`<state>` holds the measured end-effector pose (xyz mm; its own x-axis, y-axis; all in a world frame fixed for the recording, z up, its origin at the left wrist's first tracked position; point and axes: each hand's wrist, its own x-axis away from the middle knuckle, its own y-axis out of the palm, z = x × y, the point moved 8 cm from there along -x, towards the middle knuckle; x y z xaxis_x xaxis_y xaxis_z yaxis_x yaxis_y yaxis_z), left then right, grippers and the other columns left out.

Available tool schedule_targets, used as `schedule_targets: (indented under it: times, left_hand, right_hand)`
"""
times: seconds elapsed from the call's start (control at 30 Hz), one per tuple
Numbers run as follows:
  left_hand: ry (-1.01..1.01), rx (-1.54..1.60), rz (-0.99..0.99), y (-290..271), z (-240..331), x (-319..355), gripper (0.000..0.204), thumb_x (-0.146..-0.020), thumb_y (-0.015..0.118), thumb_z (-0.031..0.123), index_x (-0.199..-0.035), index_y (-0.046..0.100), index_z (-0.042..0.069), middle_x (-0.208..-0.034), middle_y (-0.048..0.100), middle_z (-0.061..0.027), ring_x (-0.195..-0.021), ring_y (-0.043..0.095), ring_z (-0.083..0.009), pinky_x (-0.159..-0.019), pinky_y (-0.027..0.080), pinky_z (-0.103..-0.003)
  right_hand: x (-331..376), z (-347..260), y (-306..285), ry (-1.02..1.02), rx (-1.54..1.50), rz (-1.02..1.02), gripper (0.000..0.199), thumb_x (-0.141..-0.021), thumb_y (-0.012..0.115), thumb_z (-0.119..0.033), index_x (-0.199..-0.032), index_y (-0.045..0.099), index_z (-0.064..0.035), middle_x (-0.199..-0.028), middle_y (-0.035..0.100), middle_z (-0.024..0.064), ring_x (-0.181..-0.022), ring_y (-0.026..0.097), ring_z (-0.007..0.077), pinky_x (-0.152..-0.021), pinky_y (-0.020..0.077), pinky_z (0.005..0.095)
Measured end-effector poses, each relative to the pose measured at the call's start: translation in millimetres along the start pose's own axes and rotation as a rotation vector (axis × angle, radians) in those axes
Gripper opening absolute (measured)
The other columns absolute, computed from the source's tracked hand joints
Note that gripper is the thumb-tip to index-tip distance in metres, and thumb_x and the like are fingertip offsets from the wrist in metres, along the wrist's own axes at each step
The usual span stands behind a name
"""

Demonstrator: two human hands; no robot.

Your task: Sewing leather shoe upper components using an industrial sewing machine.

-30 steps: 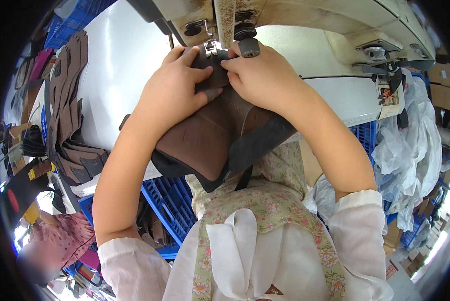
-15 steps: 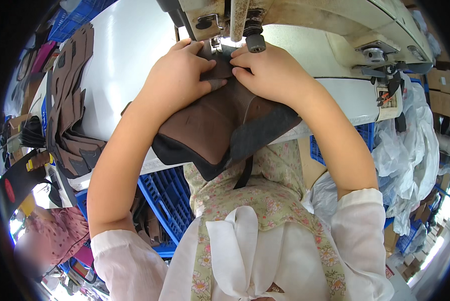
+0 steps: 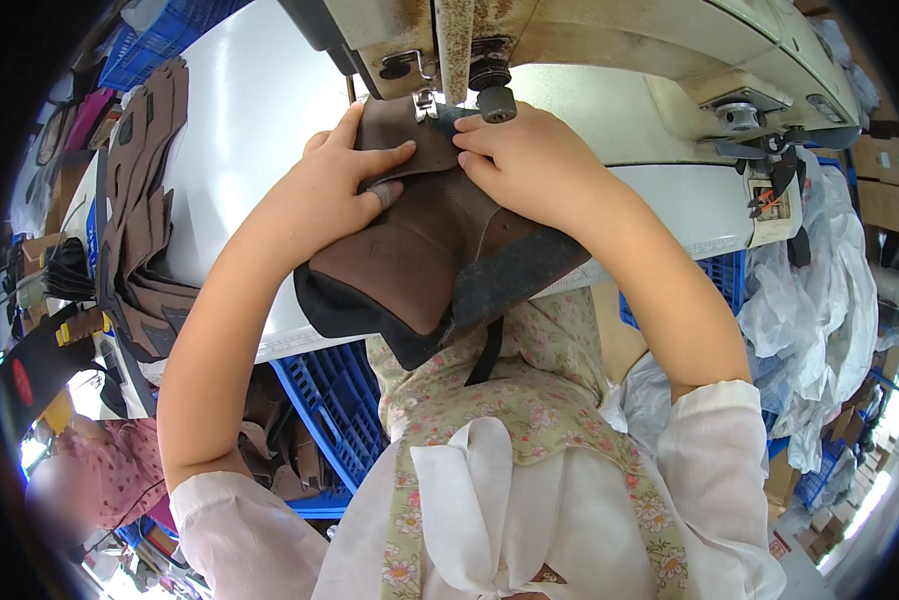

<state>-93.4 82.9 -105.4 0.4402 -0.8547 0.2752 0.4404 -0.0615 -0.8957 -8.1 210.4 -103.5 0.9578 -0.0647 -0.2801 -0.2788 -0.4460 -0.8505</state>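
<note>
A brown leather-like piece [image 3: 379,265] with black edges and lining lies folded under the presser foot [image 3: 425,106] of a sewing machine [image 3: 609,40]. Its lower part hangs over the table's front edge toward my lap. My left hand [image 3: 339,190] grips the piece left of the foot, a flap between its thumb and forefinger; a grey wrap is around one finger. To the right of the foot, my right hand [image 3: 524,160] pinches the piece's upper right edge, fingertips close to the needle area. Whatever lies beneath both palms is hidden.
Stacked brown cut pieces [image 3: 144,210] lie on the white table [image 3: 234,110] at the left. Below the table edge stands a blue crate [image 3: 334,410]. Clear plastic bags [image 3: 809,310] hang at the right. Another person in a pink dotted top [image 3: 124,470] is at lower left.
My left hand has shifted left and slightly down, and more of the brown flap shows under the foot. The piece has swung a little to the left.
</note>
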Motion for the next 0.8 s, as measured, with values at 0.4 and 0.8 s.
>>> schedule_targets:
  times: [0.4, 0.8]
  left_hand:
    - [0.082, 0.082, 0.084, -2.6, -11.8, -10.2, 0.041, -0.082, 0.069, 0.018, -0.123, 0.066, 0.017, -0.133, 0.046, -0.0237, -0.116, 0.046, -0.0405, -0.103, 0.038, -0.042]
    - [0.184, -0.027, 0.022, -12.4, -11.7, -23.0, 0.041, -0.080, 0.069, 0.016, -0.118, 0.069, 0.032, -0.144, 0.039, -0.0232, -0.114, 0.051, -0.0353, -0.099, 0.043, -0.038]
  right_hand:
    - [-5.3, 2.2, 3.3, 0.012, 0.036, 0.048, 0.022, -0.080, 0.057, -0.022, -0.070, 0.069, -0.0063, -0.074, 0.066, 0.0094, -0.085, 0.062, 0.0265, -0.077, 0.0523, 0.0411]
    - [-7.2, 3.7, 7.1, 0.048, 0.009, 0.064, 0.025, -0.080, 0.056, -0.024, -0.076, 0.069, -0.0028, -0.080, 0.067, 0.0146, -0.089, 0.063, 0.0323, -0.078, 0.0526, 0.0435]
